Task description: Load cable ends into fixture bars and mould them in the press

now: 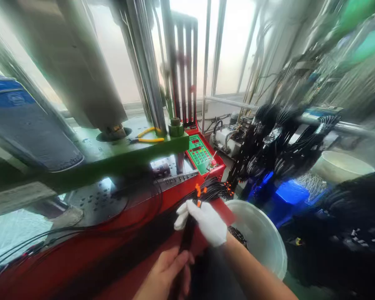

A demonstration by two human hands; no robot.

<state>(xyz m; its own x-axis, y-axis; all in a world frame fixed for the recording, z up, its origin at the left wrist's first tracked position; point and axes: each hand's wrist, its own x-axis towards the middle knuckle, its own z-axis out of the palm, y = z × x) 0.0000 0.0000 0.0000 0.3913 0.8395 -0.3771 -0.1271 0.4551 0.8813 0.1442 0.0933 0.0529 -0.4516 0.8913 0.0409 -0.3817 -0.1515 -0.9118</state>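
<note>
My right hand [206, 221], in a white glove, is closed around a bundle of black cables [211, 189] with orange tips, held over the red machine table [118, 250]. My bare left hand [165, 275] grips the same bundle lower down, near the bottom edge of the view. The cable ends fan out toward the control panel.
A green and red control panel [201, 152] sits behind the hands. A white bucket [262, 237] stands to the right. Many black cables hang on a rail [278, 146] at right above a blue crate [284, 196]. Yellow-handled pliers [148, 137] lie on the green machine ledge [128, 152].
</note>
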